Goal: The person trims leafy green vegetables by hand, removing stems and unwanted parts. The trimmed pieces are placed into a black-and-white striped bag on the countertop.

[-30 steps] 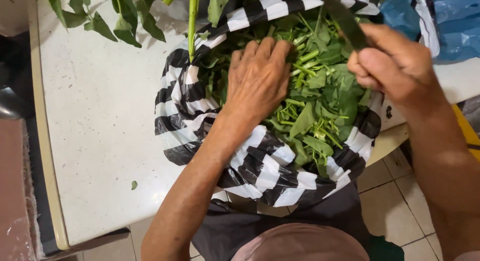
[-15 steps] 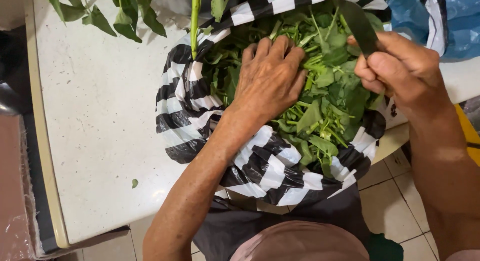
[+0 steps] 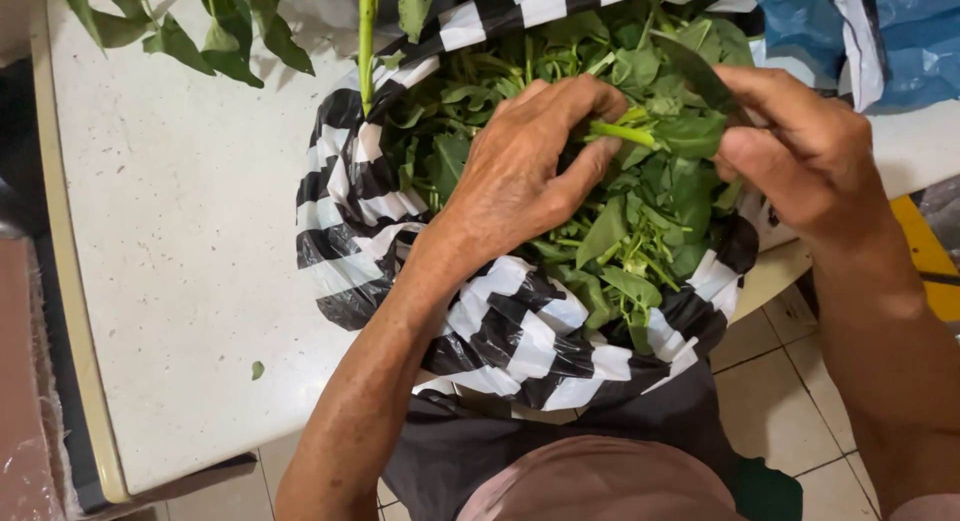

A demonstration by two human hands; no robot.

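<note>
- The left hand [image 3: 520, 176] lies palm down on the greens [image 3: 640, 211] inside the striped bag [image 3: 520, 331], its fingers curled into the leaves.
- Its grip is clamped on a green stem [image 3: 622, 133], pinched between thumb and forefinger at the top of the pile.
- The right hand [image 3: 800, 156] sits just beside the left, over the bag's right rim, its grip closed around a knife [image 3: 695, 71].
- The knife's dark blade points up and left over the greens, its edge near the stem; whether the two touch cannot be told.
- The greens fill the bag, a loose heap of leaves and thin stalks.
- The bag, black and white plastic, stands open at the near edge of the pale bench [image 3: 180, 281] and hangs partly over it, against the person's lap.
- More leafy stalks [image 3: 215, 26] lie on the bench at the far side, one long stalk reaching down to the bag's rim.
- A single small leaf scrap [image 3: 257, 369] lies on the bench, well apart from the bag.
- A blue bag [image 3: 900, 31] sits at the far right, behind the right hand.
- Tiled floor [image 3: 790, 381] shows below the bench.
</note>
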